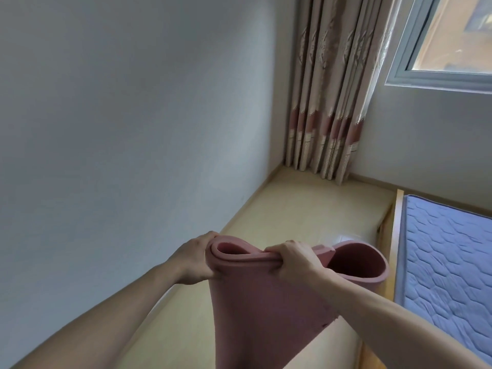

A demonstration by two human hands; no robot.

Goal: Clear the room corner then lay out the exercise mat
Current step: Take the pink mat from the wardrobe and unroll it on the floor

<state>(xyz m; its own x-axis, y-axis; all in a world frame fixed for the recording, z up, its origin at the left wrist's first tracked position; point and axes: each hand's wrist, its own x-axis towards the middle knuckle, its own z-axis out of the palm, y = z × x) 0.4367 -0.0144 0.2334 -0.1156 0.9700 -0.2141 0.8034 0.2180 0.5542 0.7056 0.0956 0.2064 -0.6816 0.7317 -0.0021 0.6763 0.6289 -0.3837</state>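
Pink mat, half unrolled, held upright over the floor near the room corner. Left hand and right hand, fingers closed on its top edge. Probably light, soft foam, floppy; best gripped along that edge, hands apart.

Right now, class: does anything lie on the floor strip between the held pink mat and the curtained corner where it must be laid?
Nothing visible does. Both hands, left hand and right hand, grip the mat; the floor ahead looks bare up to the curtain.
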